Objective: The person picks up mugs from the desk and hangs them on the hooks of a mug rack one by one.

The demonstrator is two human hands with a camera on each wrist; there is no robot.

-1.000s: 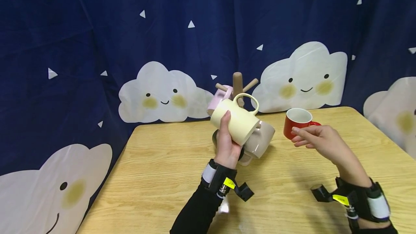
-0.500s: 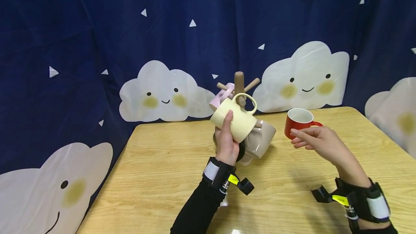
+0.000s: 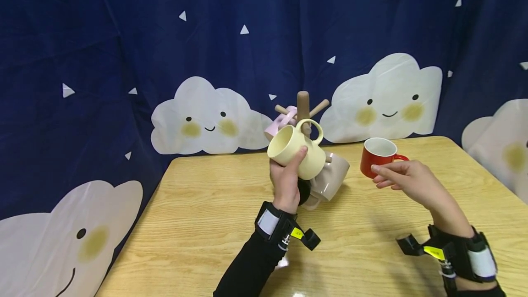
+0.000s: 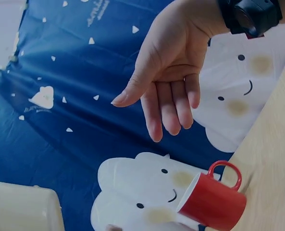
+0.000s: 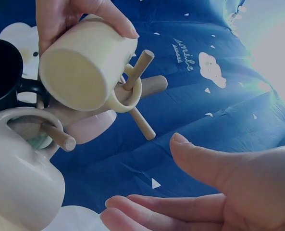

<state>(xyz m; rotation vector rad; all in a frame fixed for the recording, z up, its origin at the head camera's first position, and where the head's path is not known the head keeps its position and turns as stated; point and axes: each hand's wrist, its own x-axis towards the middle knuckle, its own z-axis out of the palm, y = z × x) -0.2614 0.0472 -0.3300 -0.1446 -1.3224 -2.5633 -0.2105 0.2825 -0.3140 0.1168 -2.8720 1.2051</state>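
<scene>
My left hand (image 3: 285,182) grips a pale yellow mug (image 3: 311,157) from below, thumb along its side, mouth tilted left. In the right wrist view a wooden peg (image 5: 141,67) of the mug tree passes through the yellow mug's handle (image 5: 137,96). The tree's post (image 3: 303,104) rises behind the mug. My right hand (image 3: 408,180) hovers to the right with relaxed fingers and holds nothing. In the head view it overlaps a red mug (image 3: 373,159); the left wrist view shows that hand (image 4: 173,62) apart from the red mug (image 4: 216,202).
A pink mug (image 3: 274,127) hangs on the tree's upper left. Lower down are a greyish-beige mug (image 3: 334,178) on a peg and a black mug (image 5: 3,72), mostly hidden in the head view. A dark blue curtain with clouds stands behind the wooden table (image 3: 198,223).
The yellow mug has turned in my left hand's grip, so its mouth now shows on the left and its handle has shifted slightly left. My right hand has barely moved.
</scene>
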